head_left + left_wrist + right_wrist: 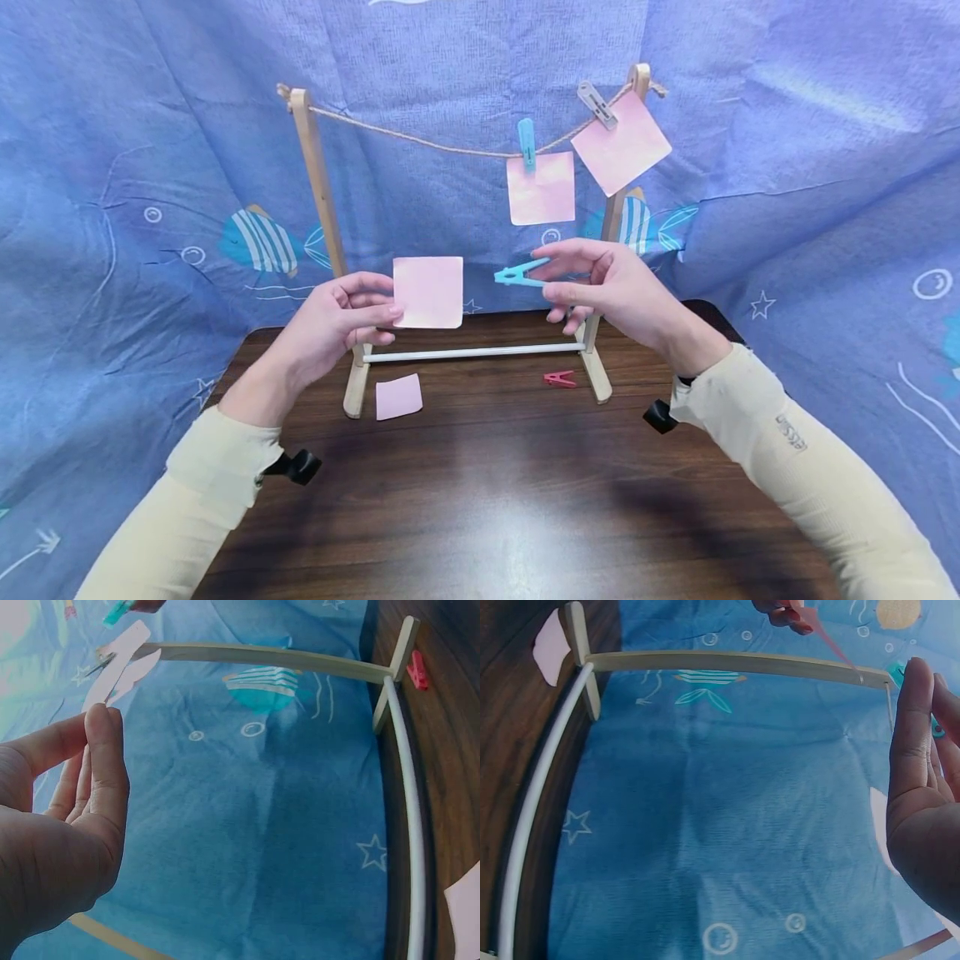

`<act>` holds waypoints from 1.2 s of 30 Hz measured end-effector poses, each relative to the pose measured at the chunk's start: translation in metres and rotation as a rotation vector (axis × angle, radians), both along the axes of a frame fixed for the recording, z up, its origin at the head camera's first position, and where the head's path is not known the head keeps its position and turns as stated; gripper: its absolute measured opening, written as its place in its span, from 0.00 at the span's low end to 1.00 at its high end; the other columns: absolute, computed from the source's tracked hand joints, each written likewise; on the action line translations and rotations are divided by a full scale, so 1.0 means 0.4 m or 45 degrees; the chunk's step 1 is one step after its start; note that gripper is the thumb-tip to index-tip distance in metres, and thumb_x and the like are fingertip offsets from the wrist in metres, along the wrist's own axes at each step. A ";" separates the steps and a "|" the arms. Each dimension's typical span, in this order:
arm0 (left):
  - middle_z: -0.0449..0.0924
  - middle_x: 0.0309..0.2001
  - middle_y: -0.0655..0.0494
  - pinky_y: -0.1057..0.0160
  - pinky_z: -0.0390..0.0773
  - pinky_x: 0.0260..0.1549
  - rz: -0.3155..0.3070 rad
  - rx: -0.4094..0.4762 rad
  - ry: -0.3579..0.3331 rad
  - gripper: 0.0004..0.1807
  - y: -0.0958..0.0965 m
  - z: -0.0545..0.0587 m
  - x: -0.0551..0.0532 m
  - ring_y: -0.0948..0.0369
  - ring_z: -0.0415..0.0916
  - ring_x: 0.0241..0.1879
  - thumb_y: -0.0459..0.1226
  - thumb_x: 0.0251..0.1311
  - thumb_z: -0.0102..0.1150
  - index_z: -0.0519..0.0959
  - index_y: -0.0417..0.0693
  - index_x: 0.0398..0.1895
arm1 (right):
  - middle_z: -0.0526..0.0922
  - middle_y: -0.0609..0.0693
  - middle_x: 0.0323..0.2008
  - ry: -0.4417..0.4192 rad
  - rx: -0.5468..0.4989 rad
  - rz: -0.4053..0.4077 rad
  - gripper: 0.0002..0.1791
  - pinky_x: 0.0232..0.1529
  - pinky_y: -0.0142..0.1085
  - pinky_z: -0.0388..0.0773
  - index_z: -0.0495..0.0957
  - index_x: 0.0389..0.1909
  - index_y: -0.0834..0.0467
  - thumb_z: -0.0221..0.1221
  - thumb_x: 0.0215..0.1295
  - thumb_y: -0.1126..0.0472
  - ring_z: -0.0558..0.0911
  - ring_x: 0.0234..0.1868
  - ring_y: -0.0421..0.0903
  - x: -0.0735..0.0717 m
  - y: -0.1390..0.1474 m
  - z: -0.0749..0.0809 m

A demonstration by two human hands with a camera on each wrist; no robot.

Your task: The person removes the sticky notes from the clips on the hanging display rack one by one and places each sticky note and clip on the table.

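A square pink paper note (428, 292) is pinched at its left edge by my left hand (341, 312), held up in front of the wooden frame. To its right, my right hand (600, 279) grips a light blue clothespin (519, 273) by its handle ends, with its tip toward the note. A short gap separates clothespin and note. Behind them a twine line (420, 136) sags between two posts. A blue clothespin (527, 143) holds one pink note (542, 190) on it, and a grey clothespin (597, 106) holds another, tilted note (622, 146) near the right post.
On the dark wooden table (480, 467) lie another pink note (399, 397), by the left foot of the frame, and a red clothespin (559, 379), near the right foot. A white bar (472, 353) joins the feet. A blue fish-patterned curtain (420, 67) hangs behind.
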State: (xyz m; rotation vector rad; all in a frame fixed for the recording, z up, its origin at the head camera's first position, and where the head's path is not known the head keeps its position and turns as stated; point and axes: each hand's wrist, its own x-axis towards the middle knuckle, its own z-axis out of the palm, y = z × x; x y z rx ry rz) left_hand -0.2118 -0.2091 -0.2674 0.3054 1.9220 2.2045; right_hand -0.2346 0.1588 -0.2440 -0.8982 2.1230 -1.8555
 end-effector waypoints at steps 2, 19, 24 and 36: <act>0.85 0.37 0.51 0.62 0.87 0.36 -0.004 -0.012 -0.003 0.16 -0.002 -0.015 0.006 0.58 0.85 0.35 0.25 0.62 0.66 0.76 0.40 0.51 | 0.84 0.58 0.54 -0.027 0.005 0.002 0.26 0.29 0.46 0.87 0.75 0.66 0.59 0.66 0.67 0.67 0.88 0.32 0.53 0.001 0.004 -0.016; 0.86 0.38 0.51 0.64 0.86 0.34 -0.028 -0.122 -0.139 0.16 -0.073 -0.175 0.038 0.60 0.84 0.35 0.26 0.63 0.65 0.76 0.42 0.52 | 0.85 0.59 0.51 -0.202 0.087 0.016 0.23 0.28 0.46 0.87 0.77 0.62 0.59 0.67 0.66 0.66 0.88 0.33 0.51 -0.008 0.061 -0.172; 0.86 0.39 0.52 0.63 0.87 0.34 -0.037 -0.167 -0.200 0.18 -0.098 -0.236 0.046 0.61 0.84 0.37 0.28 0.64 0.66 0.75 0.41 0.55 | 0.85 0.61 0.50 -0.232 0.105 0.033 0.23 0.25 0.44 0.86 0.77 0.61 0.62 0.67 0.66 0.67 0.87 0.31 0.53 -0.023 0.078 -0.225; 0.85 0.39 0.52 0.55 0.87 0.42 -0.024 -0.217 -0.381 0.21 -0.158 -0.391 0.050 0.57 0.85 0.39 0.28 0.65 0.64 0.69 0.35 0.58 | 0.87 0.56 0.44 -0.370 0.268 0.070 0.26 0.26 0.41 0.86 0.76 0.63 0.62 0.69 0.65 0.61 0.86 0.30 0.48 -0.049 0.119 -0.355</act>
